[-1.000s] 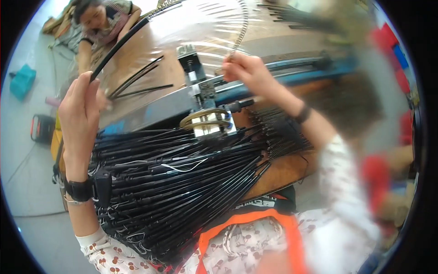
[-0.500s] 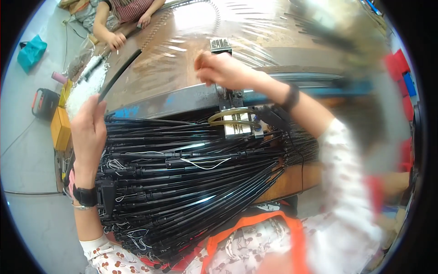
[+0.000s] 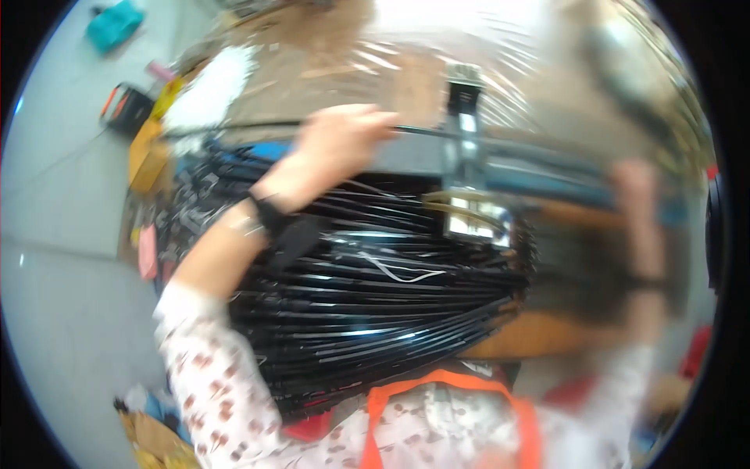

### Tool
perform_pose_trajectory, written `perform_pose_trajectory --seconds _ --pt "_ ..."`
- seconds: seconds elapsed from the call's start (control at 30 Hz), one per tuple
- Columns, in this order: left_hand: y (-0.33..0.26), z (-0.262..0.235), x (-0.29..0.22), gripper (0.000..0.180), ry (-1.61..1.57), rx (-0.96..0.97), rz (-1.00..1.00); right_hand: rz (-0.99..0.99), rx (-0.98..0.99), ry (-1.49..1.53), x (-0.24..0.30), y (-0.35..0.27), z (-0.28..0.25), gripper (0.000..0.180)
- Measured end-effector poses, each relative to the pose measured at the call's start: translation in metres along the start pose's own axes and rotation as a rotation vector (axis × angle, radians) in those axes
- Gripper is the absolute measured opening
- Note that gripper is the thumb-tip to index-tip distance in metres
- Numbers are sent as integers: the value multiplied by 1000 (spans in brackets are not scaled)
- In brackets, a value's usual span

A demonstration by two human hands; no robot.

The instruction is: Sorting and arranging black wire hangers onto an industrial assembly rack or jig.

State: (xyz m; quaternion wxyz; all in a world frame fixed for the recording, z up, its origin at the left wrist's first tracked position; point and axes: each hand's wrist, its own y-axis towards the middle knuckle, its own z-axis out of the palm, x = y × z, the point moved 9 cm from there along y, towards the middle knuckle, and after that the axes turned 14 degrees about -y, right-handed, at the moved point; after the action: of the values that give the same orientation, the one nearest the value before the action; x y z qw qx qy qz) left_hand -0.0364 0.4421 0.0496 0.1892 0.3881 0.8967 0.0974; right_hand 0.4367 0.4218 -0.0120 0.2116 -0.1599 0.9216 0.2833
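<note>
A large fan of thin black rods (image 3: 375, 305) lies across my lap and against the bench edge. My left hand (image 3: 344, 144) reaches over it to the bench edge, fingers curled around one thin black rod (image 3: 226, 127) that runs off to the left. A black wristband sits on that wrist. A metal clamp fixture (image 3: 475, 220) with an upright post (image 3: 466, 105) stands at the bench edge, right of my left hand. My right hand (image 3: 637, 184) is heavily blurred at the far right, by the blue rail (image 3: 562, 168); its grip is unreadable.
The bench top (image 3: 516, 62) is covered in shiny clear plastic. A white heap (image 3: 209, 87) lies at its left end. Yellow boxes (image 3: 148, 156), an orange and black case (image 3: 125, 105) and a teal object (image 3: 114, 23) are on the grey floor to the left.
My view has swung left. My left hand has moved from the left side up to the bench edge near the fixture, and my right hand has swept out to the far right.
</note>
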Motion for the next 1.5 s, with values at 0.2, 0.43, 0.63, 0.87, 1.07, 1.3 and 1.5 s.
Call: perform_pose_trajectory --seconds 0.2,0.43,0.63,0.87,1.07,1.3,1.5 --pt "41 73 -2 24 -199 44 -53 94 19 173 -27 -51 60 15" --pt "36 75 7 27 -277 96 -147 158 -10 233 -16 -42 61 18" --pt "39 84 9 24 -305 155 -196 210 14 229 -17 -39 58 17" --pt "39 83 -1 22 -298 143 -71 129 -50 208 -23 -49 57 16" --pt "36 85 4 17 -216 97 -99 13 -143 197 86 17 -94 28" --pt "38 79 -1 18 -146 88 -158 -8 -87 410 125 -6 -127 29" --pt "36 81 13 21 -97 118 -159 -24 -89 592 149 0 -113 32"
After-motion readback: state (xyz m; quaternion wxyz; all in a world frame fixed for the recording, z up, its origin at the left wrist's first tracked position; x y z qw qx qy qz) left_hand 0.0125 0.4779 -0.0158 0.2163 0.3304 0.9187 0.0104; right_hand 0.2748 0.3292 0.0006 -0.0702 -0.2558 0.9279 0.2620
